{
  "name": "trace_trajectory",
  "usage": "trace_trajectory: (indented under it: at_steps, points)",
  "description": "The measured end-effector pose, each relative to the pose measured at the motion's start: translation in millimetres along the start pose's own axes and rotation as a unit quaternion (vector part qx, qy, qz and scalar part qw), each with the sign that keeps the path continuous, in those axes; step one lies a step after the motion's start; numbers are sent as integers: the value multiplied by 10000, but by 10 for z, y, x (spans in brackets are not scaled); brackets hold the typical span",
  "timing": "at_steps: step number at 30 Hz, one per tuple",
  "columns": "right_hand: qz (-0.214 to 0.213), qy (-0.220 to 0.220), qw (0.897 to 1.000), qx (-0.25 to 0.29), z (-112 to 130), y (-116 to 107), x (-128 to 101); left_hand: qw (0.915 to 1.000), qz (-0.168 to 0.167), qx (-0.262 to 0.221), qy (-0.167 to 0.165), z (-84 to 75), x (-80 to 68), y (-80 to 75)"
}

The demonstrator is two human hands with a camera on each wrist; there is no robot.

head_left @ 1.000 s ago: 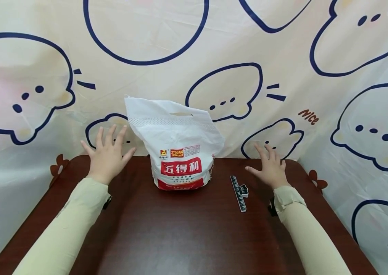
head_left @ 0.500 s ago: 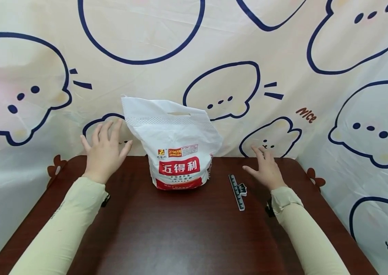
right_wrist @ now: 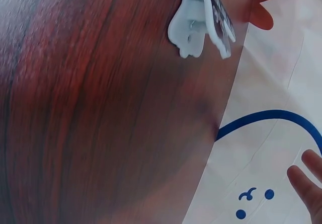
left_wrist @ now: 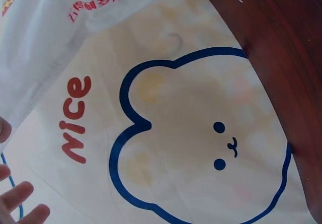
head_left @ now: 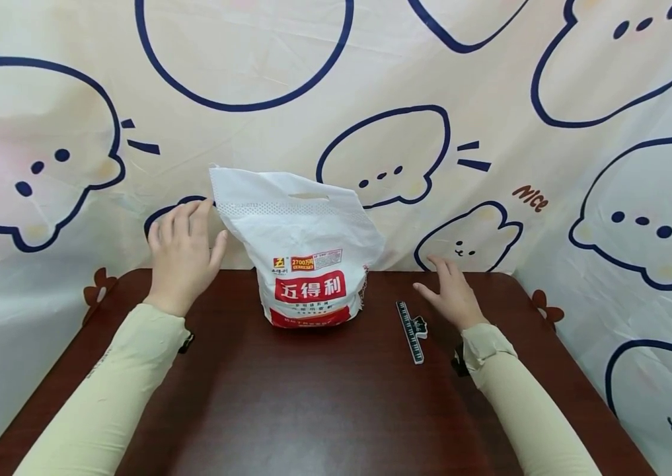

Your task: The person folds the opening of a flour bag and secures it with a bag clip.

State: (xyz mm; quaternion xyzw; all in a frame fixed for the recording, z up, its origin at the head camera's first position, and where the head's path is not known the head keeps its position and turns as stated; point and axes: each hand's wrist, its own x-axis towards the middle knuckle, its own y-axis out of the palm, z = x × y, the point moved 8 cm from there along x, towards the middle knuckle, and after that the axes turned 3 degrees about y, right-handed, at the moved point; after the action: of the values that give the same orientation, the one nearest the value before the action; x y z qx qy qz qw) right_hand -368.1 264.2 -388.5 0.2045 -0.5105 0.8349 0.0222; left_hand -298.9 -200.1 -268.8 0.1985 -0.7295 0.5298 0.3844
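Your left hand (head_left: 183, 256) is raised just beside the upper left edge of the white flour bag (head_left: 302, 248), its fingers straight and held close together, the thumb angled toward the bag; from the head view you cannot tell whether the fingertips actually touch the plastic. In the left wrist view only a few fingertips (left_wrist: 17, 196) show at the lower left corner, with the bag's printed side (left_wrist: 45, 38) filling the upper left. Your right hand (head_left: 451, 294) hovers low over the desk (head_left: 312, 396), fingers loosely spread and holding nothing, just beside the sealing clip (head_left: 411, 322), which lies flat on the wood to the hand's left. The right wrist view shows that clip (right_wrist: 201, 20) as a pale piece with a dark patterned strip, near the desk's far edge.

The flour bag stands upright near the back edge of the desk, in the middle, between your two hands, with a red label and a cut-out handle at its top. Pale long sleeves (head_left: 110, 396) cover both forearms. Behind and around the desk hangs a cream cloth (head_left: 490, 99) printed with navy-outlined cartoon bears and the word "Nice".
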Motion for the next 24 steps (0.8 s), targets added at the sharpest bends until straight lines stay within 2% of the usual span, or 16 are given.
trace_trajectory:
  at_steps: [11, 19, 24]
  points:
    - [-198, 77, 9991, 355, 76, 2, 0, 9985, -478, -67, 249, -178, 78, -132]
    - [-389, 5, 9980, 489, 94, 14, -6, 9965, -632, -144, 523, -341, 145, -226]
    - [-475, -20, 9970, 608, 131, 4, -9, 9959, -618, -159, 646, -418, 197, -253]
